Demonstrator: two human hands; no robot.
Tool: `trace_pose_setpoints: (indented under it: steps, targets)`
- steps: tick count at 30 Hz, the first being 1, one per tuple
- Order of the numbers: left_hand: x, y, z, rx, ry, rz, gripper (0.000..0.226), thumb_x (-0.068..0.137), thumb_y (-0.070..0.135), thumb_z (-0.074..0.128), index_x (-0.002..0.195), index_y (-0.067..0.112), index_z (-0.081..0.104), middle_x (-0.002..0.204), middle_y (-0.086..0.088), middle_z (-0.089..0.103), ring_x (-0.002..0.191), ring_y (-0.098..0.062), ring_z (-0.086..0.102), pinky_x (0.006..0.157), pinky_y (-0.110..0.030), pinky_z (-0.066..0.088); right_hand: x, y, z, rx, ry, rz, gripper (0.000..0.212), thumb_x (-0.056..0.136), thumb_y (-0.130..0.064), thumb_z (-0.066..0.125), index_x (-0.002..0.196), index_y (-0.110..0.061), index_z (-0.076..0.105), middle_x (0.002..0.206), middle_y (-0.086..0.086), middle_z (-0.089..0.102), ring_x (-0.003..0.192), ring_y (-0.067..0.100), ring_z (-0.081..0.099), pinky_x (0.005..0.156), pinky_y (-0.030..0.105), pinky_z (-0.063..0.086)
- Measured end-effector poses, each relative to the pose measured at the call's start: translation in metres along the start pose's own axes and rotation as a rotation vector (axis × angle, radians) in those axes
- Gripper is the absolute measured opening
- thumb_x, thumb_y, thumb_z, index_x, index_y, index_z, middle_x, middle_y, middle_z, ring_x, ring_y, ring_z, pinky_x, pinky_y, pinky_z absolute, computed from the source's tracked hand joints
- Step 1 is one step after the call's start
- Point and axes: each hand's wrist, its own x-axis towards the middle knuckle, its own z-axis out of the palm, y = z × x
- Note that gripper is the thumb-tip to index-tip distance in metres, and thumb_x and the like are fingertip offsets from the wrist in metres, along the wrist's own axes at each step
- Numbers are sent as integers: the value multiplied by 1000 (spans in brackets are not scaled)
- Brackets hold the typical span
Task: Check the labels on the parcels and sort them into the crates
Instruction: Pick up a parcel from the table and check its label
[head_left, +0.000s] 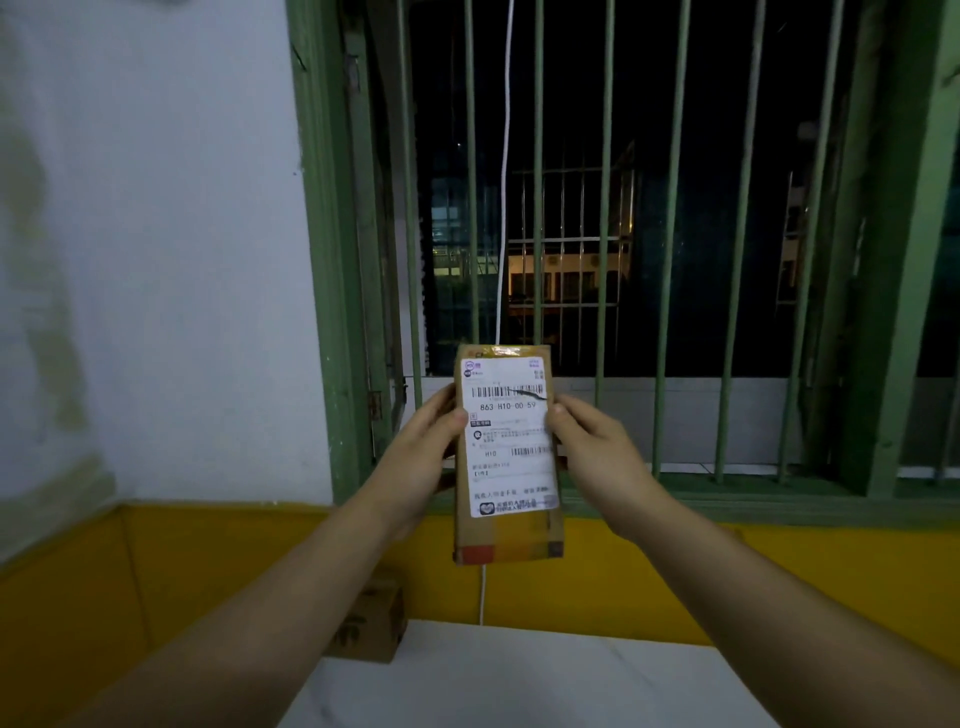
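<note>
The parcel (506, 457) is held up in front of the window (649, 208), above the worktop (519, 686), long axis upright, label (511, 436) facing the person. The left hand (421, 457) pinches its left edge, the right hand (597, 457) its right, equally near. No crate shows, so I cannot tell which way it must go.

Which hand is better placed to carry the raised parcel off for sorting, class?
Neither clearly: the left hand and right hand grip opposite edges of the parcel at similar height, its label facing the camera. No crate is visible to decide.
</note>
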Motion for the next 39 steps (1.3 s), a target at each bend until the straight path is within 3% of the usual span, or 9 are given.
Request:
trace_pose_setpoints:
  steps: [3, 7, 10, 18, 22, 27, 31, 34, 39]
  targets:
    - [-1, 1, 1, -27, 7, -16, 34, 100, 39, 41, 131, 38, 53, 116, 7, 69, 115, -18, 60, 103, -49, 43, -3, 0, 5, 56, -43, -4, 25, 104, -33, 37, 113, -50, 54, 111, -24, 64, 106, -4, 58, 85, 24, 49]
    - [-2, 5, 0, -38, 1, 1, 28, 100, 40, 39, 118, 40, 60, 113, 7, 70, 115, -17, 60, 103, -47, 44, -5, -1, 8, 78, -69, -29, 27, 104, -34, 34, 114, -54, 50, 110, -27, 63, 101, -9, 59, 83, 22, 49]
    - [-2, 5, -3, -42, -8, -2, 30, 100, 40, 40, 123, 38, 59, 118, 5, 69, 118, -19, 59, 105, -49, 42, -5, 1, 9, 77, -63, -43, 28, 104, -33, 34, 119, -52, 49, 115, -23, 63, 105, -6, 59, 85, 23, 51]
    - [2, 5, -10, -32, -37, 21, 47, 86, 56, 45, 128, 39, 57, 125, 3, 65, 122, -22, 57, 107, -54, 38, -6, 0, 13, 73, -62, -56, 35, 104, -35, 34, 136, -43, 46, 114, -25, 60, 97, -15, 57, 71, 10, 49]
    - [2, 4, -12, -70, 18, 4, 39, 99, 50, 37, 128, 37, 58, 120, -1, 68, 119, -23, 59, 106, -53, 40, -7, -1, 16, 71, -39, -84, 32, 105, -33, 30, 129, -47, 44, 111, -31, 55, 99, -19, 51, 74, 4, 43]
    - [-1, 5, -12, -60, 43, 15, 36, 99, 49, 40, 126, 38, 59, 118, 0, 69, 117, -24, 60, 104, -55, 42, -5, 6, 19, 66, -27, -96, 33, 104, -33, 31, 131, -46, 44, 124, -20, 58, 116, -4, 51, 89, 17, 43]
    - [-2, 2, -15, -44, 41, 12, 37, 94, 56, 42, 123, 42, 61, 121, 1, 68, 121, -24, 57, 106, -56, 39, -4, 7, 21, 58, -25, -82, 34, 104, -31, 32, 134, -44, 43, 117, -24, 56, 104, -15, 50, 73, 4, 45]
    - [-5, 4, -15, -58, 45, 3, 40, 91, 57, 41, 118, 40, 64, 117, 2, 70, 119, -23, 59, 107, -54, 38, -4, 6, 23, 58, -34, -73, 33, 104, -31, 32, 131, -45, 45, 119, -23, 58, 104, -15, 50, 73, 5, 44]
    - [-10, 7, -15, -84, -8, 12, 39, 101, 30, 41, 139, 29, 47, 121, -4, 68, 113, -24, 64, 102, -53, 45, -4, 5, 25, 46, -52, -66, 31, 105, -29, 32, 117, -55, 44, 113, -29, 57, 98, -19, 54, 70, 5, 47]
